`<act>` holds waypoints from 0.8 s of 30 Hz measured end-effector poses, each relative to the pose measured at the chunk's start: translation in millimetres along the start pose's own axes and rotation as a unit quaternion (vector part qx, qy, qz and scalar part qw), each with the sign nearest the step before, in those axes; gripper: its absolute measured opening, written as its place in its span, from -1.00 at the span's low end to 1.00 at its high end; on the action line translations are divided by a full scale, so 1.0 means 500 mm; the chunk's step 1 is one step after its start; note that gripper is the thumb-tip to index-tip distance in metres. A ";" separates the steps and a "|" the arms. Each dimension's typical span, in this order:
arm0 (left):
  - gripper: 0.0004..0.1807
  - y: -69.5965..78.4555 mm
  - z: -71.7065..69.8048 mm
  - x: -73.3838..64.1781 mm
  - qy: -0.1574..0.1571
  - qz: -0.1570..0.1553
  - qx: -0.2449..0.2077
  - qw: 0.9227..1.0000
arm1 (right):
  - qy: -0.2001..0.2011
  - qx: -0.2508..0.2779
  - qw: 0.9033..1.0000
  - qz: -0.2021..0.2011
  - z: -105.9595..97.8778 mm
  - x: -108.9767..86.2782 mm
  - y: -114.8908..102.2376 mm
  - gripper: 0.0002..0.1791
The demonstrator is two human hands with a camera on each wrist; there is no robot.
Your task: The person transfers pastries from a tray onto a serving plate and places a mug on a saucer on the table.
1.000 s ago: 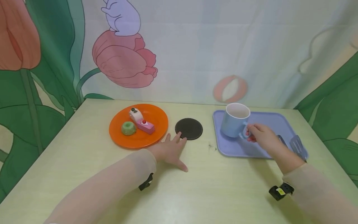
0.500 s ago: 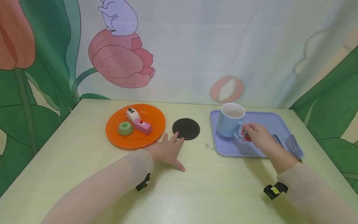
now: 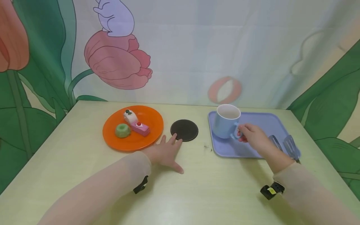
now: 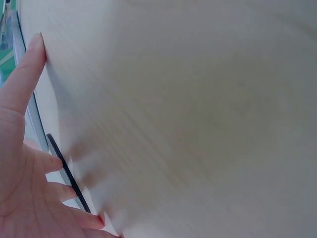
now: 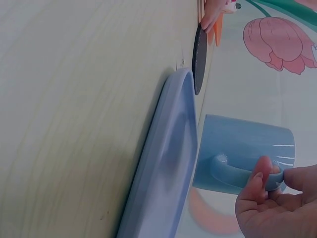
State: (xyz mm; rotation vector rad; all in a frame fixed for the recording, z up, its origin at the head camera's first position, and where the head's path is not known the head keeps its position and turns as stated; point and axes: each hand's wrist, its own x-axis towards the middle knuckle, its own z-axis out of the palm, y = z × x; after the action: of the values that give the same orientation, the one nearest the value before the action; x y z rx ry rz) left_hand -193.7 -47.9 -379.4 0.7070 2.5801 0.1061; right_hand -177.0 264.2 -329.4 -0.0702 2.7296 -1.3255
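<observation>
In the head view, a light blue mug (image 3: 226,122) is upright over the left part of a lavender tray (image 3: 253,153). My right hand (image 3: 254,137) grips its handle, thumb and fingers around it, as the right wrist view also shows on the mug (image 5: 242,148). Whether the mug's base touches the tray I cannot tell. My left hand (image 3: 164,153) is spread on the table, its fingertips at the near edge of a round black coaster (image 3: 184,129). In the left wrist view, the fingers lie beside the coaster (image 4: 69,173).
Left of the coaster is an orange plate (image 3: 112,140) bearing a green ring-shaped cake (image 3: 122,131), a pink cake slice (image 3: 140,128) and a white cake piece (image 3: 130,116). Utensils with slotted ends (image 3: 291,147) lie at the tray's right side. A printed curtain (image 3: 180,62) hangs behind the table.
The mug has shifted slightly left relative to the tray, with my right hand on its handle. My left hand keeps its place by the coaster. The head view has turned a little to the right.
</observation>
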 end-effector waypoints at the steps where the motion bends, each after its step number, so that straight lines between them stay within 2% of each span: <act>1: 0.31 0.000 0.001 0.000 0.001 0.001 -0.002 1.000 | 0.000 0.000 1.000 -0.002 0.001 0.000 -0.002 -0.55; 24: 0.31 -0.003 0.002 0.001 0.000 0.000 -0.004 1.000 | -0.003 0.007 1.000 -0.010 0.027 0.009 -0.025 -0.56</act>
State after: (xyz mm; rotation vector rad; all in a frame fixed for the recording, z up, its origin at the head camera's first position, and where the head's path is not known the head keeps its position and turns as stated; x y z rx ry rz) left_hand -194.5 -48.9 -380.7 0.7046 2.5783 0.1165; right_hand -179.7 245.6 -328.4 -0.1023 2.7207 -1.3472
